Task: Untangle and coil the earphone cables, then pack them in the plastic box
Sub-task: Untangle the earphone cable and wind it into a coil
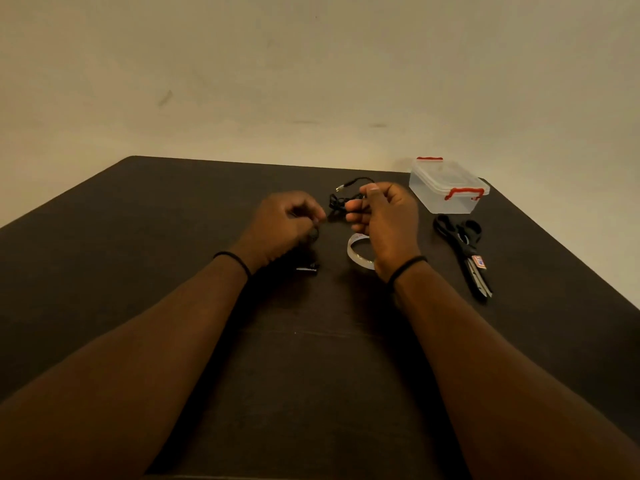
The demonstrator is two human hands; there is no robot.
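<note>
**Cable half-coiled, box shut**

Both forearms reach in from the near edge. Left hand [289, 221] pinches one end of the black cable [346, 199]; right hand [386, 216] curls round the bundle, held just above the table [138, 271]. Untangling looks unfinished; coiling and packing remain. One box [446, 187], lid on; one scissors [464, 247]; one tape roll [356, 252].

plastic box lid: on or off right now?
On. The plastic box sits upright at the table's far right with its lid seated and the red latches at both ends. Looks empty, though dimly lit.
</note>
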